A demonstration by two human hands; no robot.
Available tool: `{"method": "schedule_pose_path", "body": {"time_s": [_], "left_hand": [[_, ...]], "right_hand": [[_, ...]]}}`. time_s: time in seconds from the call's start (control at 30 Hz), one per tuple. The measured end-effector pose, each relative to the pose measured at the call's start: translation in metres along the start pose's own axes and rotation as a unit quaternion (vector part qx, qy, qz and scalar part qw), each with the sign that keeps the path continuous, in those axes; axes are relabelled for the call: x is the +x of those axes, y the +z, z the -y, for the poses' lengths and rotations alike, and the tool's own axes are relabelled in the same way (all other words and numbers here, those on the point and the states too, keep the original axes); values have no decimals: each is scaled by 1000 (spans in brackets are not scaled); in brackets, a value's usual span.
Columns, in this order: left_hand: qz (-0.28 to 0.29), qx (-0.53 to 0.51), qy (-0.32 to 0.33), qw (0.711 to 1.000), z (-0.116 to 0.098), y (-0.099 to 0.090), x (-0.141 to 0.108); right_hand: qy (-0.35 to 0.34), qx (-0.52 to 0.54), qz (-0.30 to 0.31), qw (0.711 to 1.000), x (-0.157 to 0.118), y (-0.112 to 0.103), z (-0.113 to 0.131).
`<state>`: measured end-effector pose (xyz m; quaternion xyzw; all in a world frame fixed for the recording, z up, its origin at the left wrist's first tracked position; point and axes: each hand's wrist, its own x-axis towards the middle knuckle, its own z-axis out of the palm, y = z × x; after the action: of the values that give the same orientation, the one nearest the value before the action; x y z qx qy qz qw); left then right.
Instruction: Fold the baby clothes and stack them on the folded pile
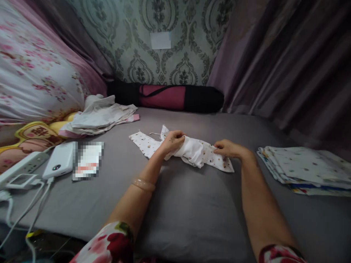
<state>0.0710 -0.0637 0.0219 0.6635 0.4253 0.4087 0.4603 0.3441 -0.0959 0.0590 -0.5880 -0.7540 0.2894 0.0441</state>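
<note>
Partly under hands (173,141): printed garment (192,152) | cloth stack (307,166): right end cropped

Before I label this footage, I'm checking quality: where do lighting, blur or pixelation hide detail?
Head view: the right-hand mauve fabric curtain fades into darkness; head view: coarse pixelation masks the flat white item; head view: the small prints on the white speckled cloth look soft.
</note>
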Motion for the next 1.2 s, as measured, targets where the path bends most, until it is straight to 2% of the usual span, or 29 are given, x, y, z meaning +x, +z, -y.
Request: {"method": "schedule_pose_path", "body": {"time_s": [0.1,0.17,0.27,0.33,0.47,0.57,0.8,0.93,1.07,1.2], "left_hand": [[0,-21,13,1000,-6,-3,-3],[4,-32,19,999,-11,-5,-5],[25,-54,23,998,-22,-6,-8],[42,-80,33,995,-29,-6,-10],[67,-121,47,989,-39,-7,-14],[66,-115,43,990,-40,-8,-15],[58,-78,57,994,-38,-10,-13],[68,-26,62,995,-40,-11,-13],[79,124,68,987,-32,-21,-11],[39,232,47,971,-21,-41,-7]], "right_hand": [[7,-23,-30,999,1,0,-1],[-11,-10,-85,996,3,2,5],[-82,72,-178,978,7,7,26],[-129,140,-203,961,9,12,43],[-163,256,-150,941,11,22,67],[-161,283,-118,938,9,26,73],[-169,271,-151,936,7,25,77],[-162,229,-177,943,7,26,78],[-131,175,-226,949,8,24,71],[-91,159,-275,944,12,21,56]]}}
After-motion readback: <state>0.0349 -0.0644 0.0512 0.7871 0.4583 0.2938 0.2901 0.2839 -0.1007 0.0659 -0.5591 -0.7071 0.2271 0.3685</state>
